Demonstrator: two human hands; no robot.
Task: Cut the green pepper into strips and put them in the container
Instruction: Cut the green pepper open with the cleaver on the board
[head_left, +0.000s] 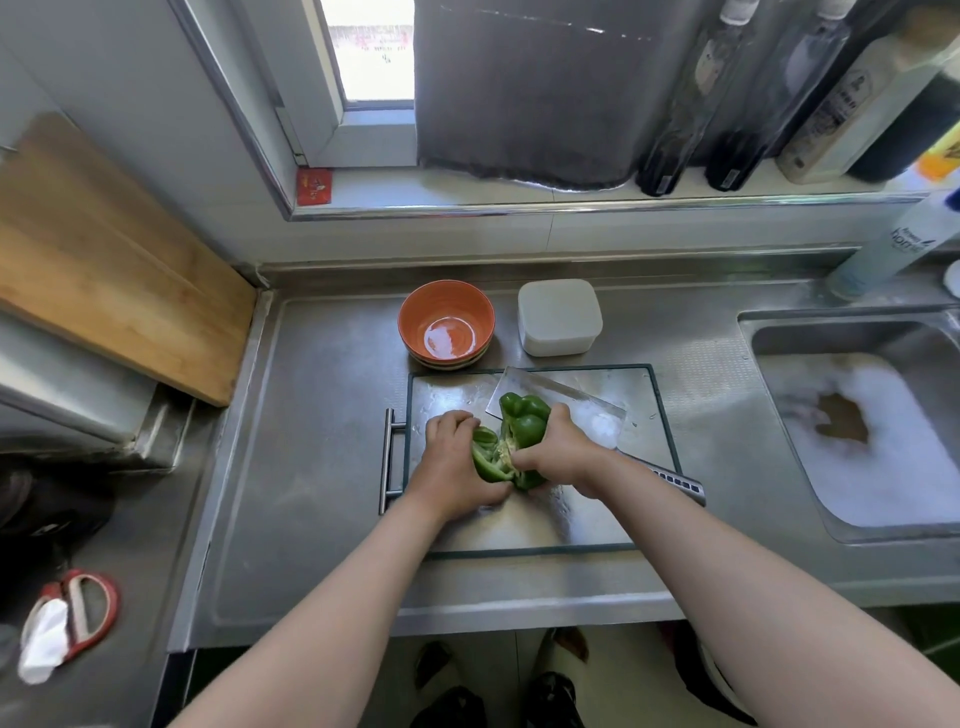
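A green pepper (524, 423) sits split open on the steel cutting board (639, 384), with its pale seed core showing between the two halves. My left hand (451, 457) grips the left half. My right hand (563, 451) grips the right half, thumb at the core. A cleaver (605, 418) lies flat on the board behind and to the right of the pepper, its handle partly hidden under my right forearm. An orange bowl (447, 325) and a white lidded container (560, 317) stand just behind the board.
A sink (857, 426) full of foamy water lies to the right. A wooden board (104, 260) leans at the left. Bottles (727, 104) line the window sill. Red scissors (78, 608) lie at the lower left. The counter's front edge runs below the board.
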